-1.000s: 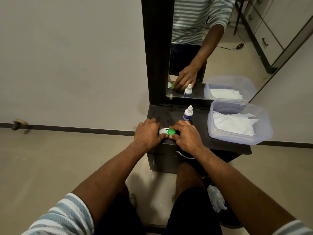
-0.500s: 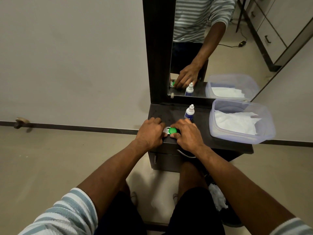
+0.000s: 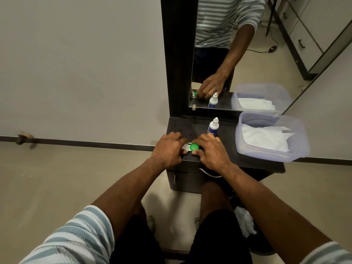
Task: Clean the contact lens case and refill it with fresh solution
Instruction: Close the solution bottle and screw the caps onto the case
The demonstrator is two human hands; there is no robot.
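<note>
Pinching the green cap (image 3: 194, 147), both hands stay put.

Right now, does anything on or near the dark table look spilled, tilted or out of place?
Mostly tidy: the solution bottle stands upright and the tissue box sits flat. The only oddity is crumpled white tissue lying on the floor beneath the table.

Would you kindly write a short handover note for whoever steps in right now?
Left hand steadies the white end of the lens case on the dark table. Right hand grips its green cap.
Solution bottle stands capped just behind the right hand; tub of tissues sits to the right.
Done: things laid out.
Left: whether the caps are coming off or going on is unclear, so check the wells before cleaning or refilling.
</note>
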